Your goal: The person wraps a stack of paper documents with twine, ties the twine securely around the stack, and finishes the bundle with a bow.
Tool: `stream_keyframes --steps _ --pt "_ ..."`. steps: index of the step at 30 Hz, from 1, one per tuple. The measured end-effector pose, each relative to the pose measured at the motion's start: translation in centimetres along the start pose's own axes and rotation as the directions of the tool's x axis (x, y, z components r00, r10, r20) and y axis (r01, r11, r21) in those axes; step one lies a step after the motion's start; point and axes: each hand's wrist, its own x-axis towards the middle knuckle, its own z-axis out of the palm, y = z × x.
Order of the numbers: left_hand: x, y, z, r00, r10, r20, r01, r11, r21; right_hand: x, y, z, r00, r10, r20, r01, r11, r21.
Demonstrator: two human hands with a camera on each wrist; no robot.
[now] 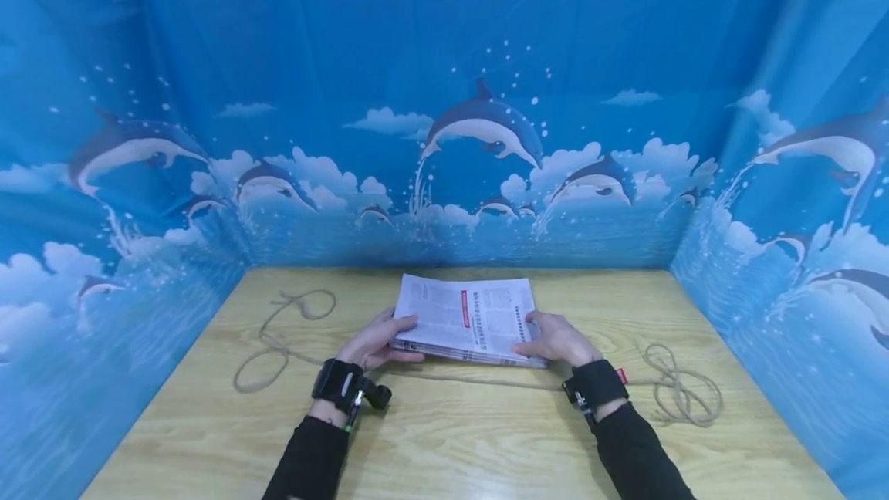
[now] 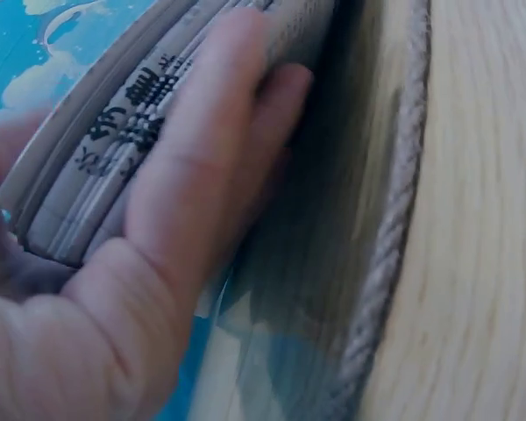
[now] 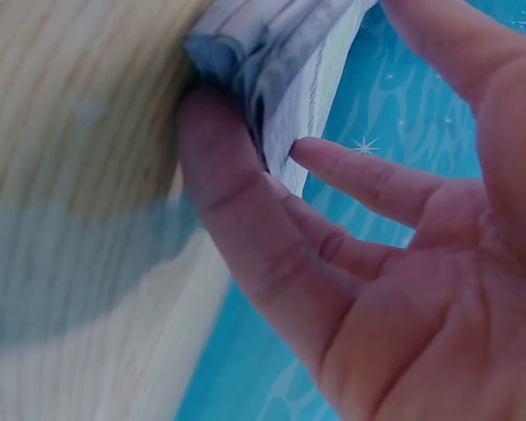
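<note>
A folded stack of newspapers [image 1: 444, 315] is held between both hands at the middle of the table. My left hand [image 1: 378, 342] grips its left end, thumb over the top sheet and fingers along and under the front edge. In the left wrist view the layered edges of the newspapers [image 2: 114, 149] show between thumb and fingers. At the other end, my right hand [image 1: 559, 338] holds the stack with its thumb on top. One finger reaches under the folded corner of the newspapers [image 3: 272, 53] in the right wrist view. A thin twisted rope [image 1: 472, 381] lies just in front of the stack.
The rope's left end lies in loose loops [image 1: 265, 342] on the wooden table [image 1: 444, 446]. Its right end is bunched in further loops [image 1: 684, 392] beyond the right wrist. A blue dolphin-print curtain [image 1: 444, 238] borders the table at the back and both sides.
</note>
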Motion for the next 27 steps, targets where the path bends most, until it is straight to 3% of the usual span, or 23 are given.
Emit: stream_keyframes --steps 2,5,13,17,21,24,27 --pt "-0.2 0.0 -0.1 0.999 -0.015 0.039 0.015 1.0 0.005 0.0 -0.1 0.2 1.0 -0.002 -0.004 0.002 1.0 -0.015" --pt "-0.3 -0.2 0.0 0.999 0.001 0.046 -0.003 0.999 0.037 -0.1 -0.2 0.4 1.0 -0.001 -0.002 0.001 1.0 -0.027" --pt "0.3 -0.6 -0.1 0.99 0.09 -0.105 -0.086 0.995 0.041 -0.2 -0.2 0.7 1.0 -0.015 -0.017 0.015 1.0 0.012" --pt "0.3 -0.5 -1.1 0.984 0.11 -0.14 -0.11 0.994 0.005 0.1 0.3 0.9 1.0 0.006 -0.002 -0.006 0.986 0.164" --pt "-0.1 -0.1 -2.1 0.985 0.115 -0.13 -0.118 0.993 -0.009 0.6 0.8 1.1 1.0 0.024 0.012 -0.027 0.934 0.357" --pt "-0.4 0.3 -2.6 0.988 0.114 -0.106 -0.115 0.993 -0.006 0.8 0.9 1.0 0.999 0.009 0.032 -0.023 0.874 0.485" --pt "-0.6 0.7 -2.9 0.99 0.118 -0.077 -0.119 0.993 -0.011 1.1 1.1 0.7 0.999 0.003 0.052 -0.034 0.793 0.608"
